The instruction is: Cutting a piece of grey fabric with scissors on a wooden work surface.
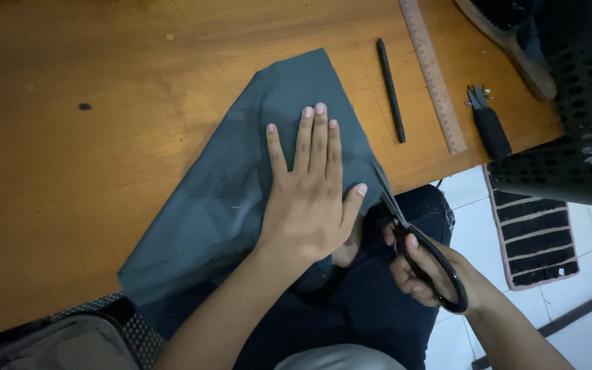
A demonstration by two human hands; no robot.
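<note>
**Left hand flat on grey cloth, right hand working black scissors at its edge**

Left hand [308,199] lies open, palm down, fingers straight and close together, thumb spread toward the right. It presses the grey cloth [241,192] onto the wooden table [70,171]; it grips nothing, just flat contact. The cloth is a folded piece with a pointed far end, running from the table's middle down toward the near left, where its near edge hangs past the table edge over the person's lap.

Right hand [423,274] is off the table at near right, fingers curled through the loops of the black scissors [412,236], closed around the handles. Blades point far-left, tip at the cloth's right edge just beside the left thumb. Blades look nearly shut; whether cloth sits between them cannot be told.

On the table, right of the cloth: a black pen [391,90] lying lengthwise, near but apart from the cloth. Further right, a long ruler [434,79] angled the same way. Right of that, a small black thread snipper [488,122] near the table's right edge. A black perforated basket [584,116] fills the far right corner, with a dark shoe sole [515,48] beside it.

On the white tiled floor at right, a striped black mat [536,233]. At near left, part of a grey bag [56,346].
</note>
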